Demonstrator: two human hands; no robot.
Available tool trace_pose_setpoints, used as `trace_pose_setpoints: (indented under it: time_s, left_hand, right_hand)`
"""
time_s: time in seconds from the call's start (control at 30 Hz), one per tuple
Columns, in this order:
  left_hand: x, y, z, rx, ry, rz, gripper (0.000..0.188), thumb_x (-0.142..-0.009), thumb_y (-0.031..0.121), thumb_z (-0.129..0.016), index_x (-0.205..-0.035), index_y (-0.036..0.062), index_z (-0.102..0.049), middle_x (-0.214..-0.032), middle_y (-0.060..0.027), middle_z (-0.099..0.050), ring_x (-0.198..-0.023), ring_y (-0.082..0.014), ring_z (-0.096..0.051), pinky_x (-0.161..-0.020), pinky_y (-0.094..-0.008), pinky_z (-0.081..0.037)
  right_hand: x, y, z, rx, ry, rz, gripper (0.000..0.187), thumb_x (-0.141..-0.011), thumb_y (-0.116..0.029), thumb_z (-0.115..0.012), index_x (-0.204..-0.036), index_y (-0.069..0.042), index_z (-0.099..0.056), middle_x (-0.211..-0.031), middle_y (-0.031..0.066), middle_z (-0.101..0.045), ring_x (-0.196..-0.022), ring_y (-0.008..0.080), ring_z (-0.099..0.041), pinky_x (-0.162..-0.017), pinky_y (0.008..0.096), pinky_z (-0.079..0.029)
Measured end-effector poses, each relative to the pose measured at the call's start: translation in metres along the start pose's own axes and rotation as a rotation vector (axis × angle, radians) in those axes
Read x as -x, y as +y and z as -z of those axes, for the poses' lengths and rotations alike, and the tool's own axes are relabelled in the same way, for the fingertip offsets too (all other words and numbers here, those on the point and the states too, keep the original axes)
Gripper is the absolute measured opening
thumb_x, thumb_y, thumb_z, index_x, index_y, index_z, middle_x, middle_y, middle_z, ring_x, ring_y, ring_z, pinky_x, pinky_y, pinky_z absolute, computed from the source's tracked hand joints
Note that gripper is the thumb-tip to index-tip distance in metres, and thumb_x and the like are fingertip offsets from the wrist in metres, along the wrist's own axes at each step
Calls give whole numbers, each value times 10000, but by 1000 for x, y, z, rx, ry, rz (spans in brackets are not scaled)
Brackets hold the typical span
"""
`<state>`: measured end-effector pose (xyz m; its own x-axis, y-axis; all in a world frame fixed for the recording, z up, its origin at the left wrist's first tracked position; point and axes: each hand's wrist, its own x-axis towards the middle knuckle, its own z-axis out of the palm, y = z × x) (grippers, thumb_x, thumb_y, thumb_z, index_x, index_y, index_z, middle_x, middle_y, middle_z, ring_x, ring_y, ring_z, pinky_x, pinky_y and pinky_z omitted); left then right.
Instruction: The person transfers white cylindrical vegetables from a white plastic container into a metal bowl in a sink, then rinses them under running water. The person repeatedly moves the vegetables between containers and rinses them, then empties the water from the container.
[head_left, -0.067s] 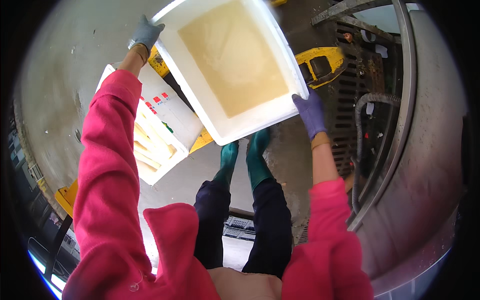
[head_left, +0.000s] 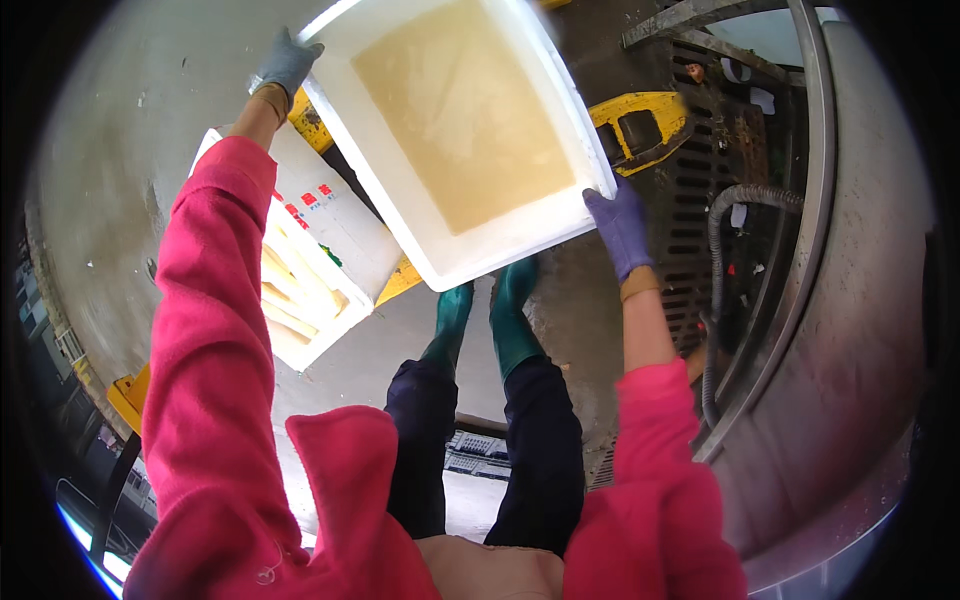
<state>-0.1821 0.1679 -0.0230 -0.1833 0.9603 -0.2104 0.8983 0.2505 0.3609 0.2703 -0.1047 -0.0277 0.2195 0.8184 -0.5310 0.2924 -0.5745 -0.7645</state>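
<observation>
Between my hands I carry a white foam box [head_left: 425, 262] with cloudy, yellowish liquid [head_left: 470, 115] in it. My left hand [head_left: 288, 66], in a grey glove, is closed on the box's left rim toward the far end. At the near right corner my right hand [head_left: 620, 228], in a purple glove, grips the wall with its thumb over the rim; its other fingers are partly hidden. The box's far end runs out of the picture.
Below the box at left stands another white foam box [head_left: 345, 215] holding long, pale pieces [head_left: 295, 285]. Yellow metal parts [head_left: 640, 130] lie beneath. To the right are a floor grate [head_left: 690, 220], a corrugated hose [head_left: 718, 280] and a metal-rimmed tank [head_left: 822, 150]. My green boots [head_left: 515, 310] stand on wet floor.
My left hand and the left side of the carried box have shifted slightly to the left. My right hand stays almost where it was, both grips unchanged.
</observation>
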Motion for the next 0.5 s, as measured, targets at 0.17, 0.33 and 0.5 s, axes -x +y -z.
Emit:
trace_pose_setpoints:
  time_s: [0.17,0.33,0.5]
  left_hand:
    - [-27,-17,4,176,-263,-79,521,-793,295,-708,-1208,7,-582,-958,-126,-667,-850,-229,-640,-767,-357,-515]
    - [-42,-20,9,110,-439,38,461,-775,245,-706,-1187,49,-642,-881,-73,-684,-711,-197,-646,-628,-332,-521]
    - [-22,-11,21,145,-344,16,329,-738,241,-689,-981,19,-686,-785,-78,-655,-646,-198,-633,-556,-345,-504]
  right_hand:
    - [-1,12,-10,-68,97,120,370,-808,-65,-632,-1161,44,-610,-1008,104,-683,-875,180,-626,-816,314,-499]
    - [-2,12,-15,-47,100,-10,382,-803,-60,-631,-1169,47,-607,-1005,113,-687,-864,192,-633,-807,319,-503]
    - [5,1,-4,147,104,27,428,-797,-100,-647,-1198,41,-595,-1000,162,-696,-880,207,-657,-802,316,-503]
